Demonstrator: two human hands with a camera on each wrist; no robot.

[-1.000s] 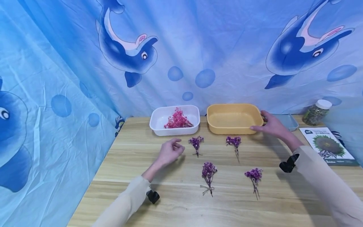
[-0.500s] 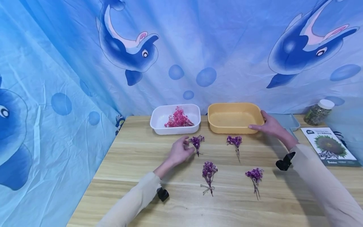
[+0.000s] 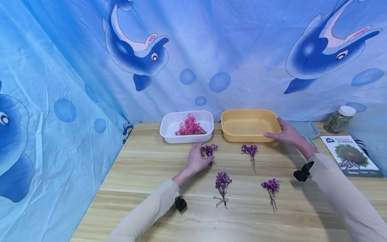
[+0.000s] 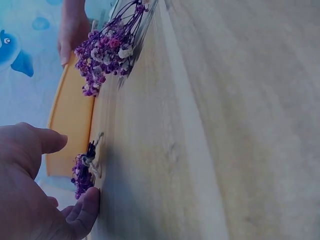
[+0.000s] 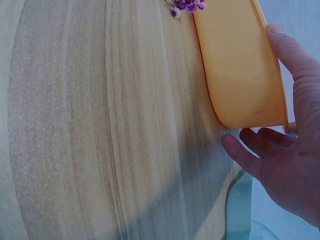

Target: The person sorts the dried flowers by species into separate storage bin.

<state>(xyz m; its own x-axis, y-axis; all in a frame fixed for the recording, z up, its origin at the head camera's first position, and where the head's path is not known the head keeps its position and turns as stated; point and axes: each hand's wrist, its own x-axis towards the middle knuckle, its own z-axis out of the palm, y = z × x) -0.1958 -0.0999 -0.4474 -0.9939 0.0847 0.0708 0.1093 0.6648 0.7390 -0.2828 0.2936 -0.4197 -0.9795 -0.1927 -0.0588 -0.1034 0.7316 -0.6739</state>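
Note:
My left hand (image 3: 197,160) reaches around a small purple dried-flower bunch (image 3: 212,148) in front of the white tub. In the left wrist view, thumb and fingers stand apart on either side of that bunch, its stems bound with twine. My right hand (image 3: 288,135) holds the right end of a yellow tub (image 3: 248,138), with the thumb on its rim and the fingers at its end wall. Three more purple bunches lie on the table: one before the yellow tub (image 3: 249,151), one at front centre (image 3: 222,183), one at front right (image 3: 271,186).
The white tub (image 3: 169,136) contains pink dried flowers (image 3: 190,126). Behind my right hand is a pale blue tray (image 3: 309,129). A white-lidded jar (image 3: 338,121) and a booklet with a sunflower picture (image 3: 350,156) are at the right. A dolphin-printed curtain (image 3: 193,57) borders the table.
My left hand has moved right and slightly forward, from bare table to around the nearest purple bunch. The right hand stays on the yellow tub.

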